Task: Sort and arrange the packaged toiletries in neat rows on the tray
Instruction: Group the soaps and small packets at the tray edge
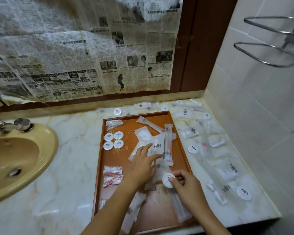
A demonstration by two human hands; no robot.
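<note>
A brown rectangular tray (101, 160) lies on the marble counter. In its left part several round white soaps (113, 140) sit in a square block, with red-and-white packets (112, 175) lower down. A loose heap of clear packets (157, 143) covers the tray's middle. My left hand (143, 165) reaches over that heap with straight fingers resting on a packet. My right hand (187, 185) pinches a round white soap (167, 179) just above the tray's right side.
Many more packets and round soaps (243, 193) lie scattered on the counter right of the tray, up to the tiled wall. A tan sink (15, 160) with a chrome tap (12, 126) is at the left. Newspaper covers the wall behind. A wire rack (270, 46) sticks out at upper right.
</note>
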